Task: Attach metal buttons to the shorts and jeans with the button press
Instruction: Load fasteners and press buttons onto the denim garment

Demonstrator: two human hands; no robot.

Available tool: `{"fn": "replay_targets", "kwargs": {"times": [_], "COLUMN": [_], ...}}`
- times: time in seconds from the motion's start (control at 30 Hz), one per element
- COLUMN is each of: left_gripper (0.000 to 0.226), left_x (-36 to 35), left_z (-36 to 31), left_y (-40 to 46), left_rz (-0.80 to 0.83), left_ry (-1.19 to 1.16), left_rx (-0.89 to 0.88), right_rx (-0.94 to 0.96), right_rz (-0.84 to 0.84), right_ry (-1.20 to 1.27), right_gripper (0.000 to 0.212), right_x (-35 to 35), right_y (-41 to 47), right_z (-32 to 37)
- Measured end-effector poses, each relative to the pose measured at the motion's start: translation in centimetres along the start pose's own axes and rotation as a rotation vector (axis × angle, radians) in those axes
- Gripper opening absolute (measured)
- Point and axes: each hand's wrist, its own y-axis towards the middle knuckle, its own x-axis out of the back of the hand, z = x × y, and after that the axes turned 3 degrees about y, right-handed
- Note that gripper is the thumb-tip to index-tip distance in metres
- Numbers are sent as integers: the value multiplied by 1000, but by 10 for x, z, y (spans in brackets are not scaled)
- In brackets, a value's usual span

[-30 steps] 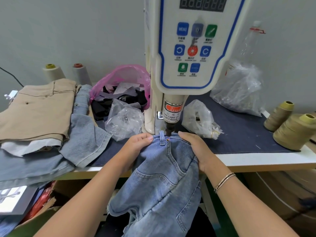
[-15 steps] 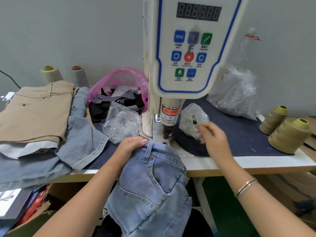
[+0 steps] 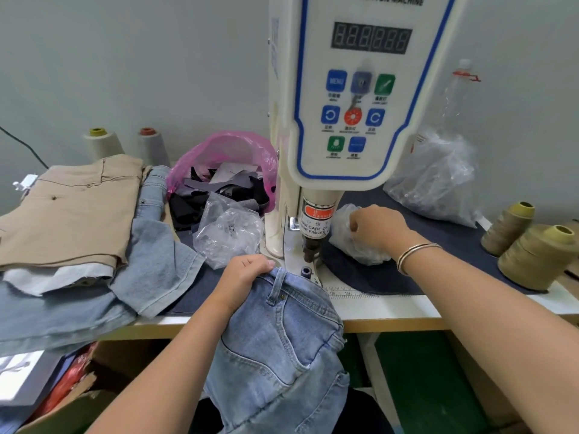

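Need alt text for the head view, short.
At a button press, a person's left hand grips the waistband of blue denim shorts, while the right hand reaches into a small clear plastic bag beside the machine.

The die [image 3: 306,272] under the press head [image 3: 313,245] lies uncovered, flanked by plastic bags [image 3: 228,236].

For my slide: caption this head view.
Left hand grips jeans at button press; right hand reaches into plastic bag.
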Motion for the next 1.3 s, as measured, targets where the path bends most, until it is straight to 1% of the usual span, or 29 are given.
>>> {"fn": "replay_targets", "kwargs": {"times": [0.1,0.2,0.3,0.37,0.43,0.5,0.6,0.7,0.8,0.87,0.93,1.1,1.17,1.2,1.23,1.27,1.3], "left_gripper": [23,22,24,24,24,23,25,38,46,45,43,27,25,25,24,25,27], "left_x": [0,0,-1,-1,0,0,0,0,0,0,-1,-1,-1,0,0,0,0], "left_z": [1,0,-1,-1,-1,0,1,4,7,7,5,2,2,2,2,2,3], "left_y": [1,1,0,-1,-1,0,2,4,6,6,6,4,4,4,4,4,4], "left_rz": [-5,-15,-25,-29,-26,-24,-19,-26,-40,-41,-41,-38,-39,-38,-36,-35,-36], "left_ry": [-3,-8,-5,3,15,19,25,28,41,44,42,52,58,59,57,53,49], "left_rx": [6,13,17,18,7,3,10,15,20,20,18,14,14,13,14,17,23], "right_rx": [-34,-136,-108,-95,-99,-111,-107,-135,-88,-65,-58,-76,-127,-160,-193,-219,-234], "right_rz": [76,205,178,211,267,263,210,164,-14,-89,-131,-165,-242,-312,-399,-477,-510], "right_ry": [22,97,65,22,29,78,96,126,208,240,239,315,417,503,620,788,1003], "right_gripper": [34,48,62,71,72,69,56,38,21,18,20,24,23,24,26,28,30], "right_x": [4,6,3,5,7,9,9,6,-7,-13,-18,-25,-23,-22,-20,-17,-15], "right_y": [-1,1,3,4,5,5,2,-3,-4,-6,-4,-2,-6,-11,-16,-24,-34], "right_z": [10,22,30,31,30,29,25,12,0,-5,-10,-14,-14,-14,-13,-9,-2]}}
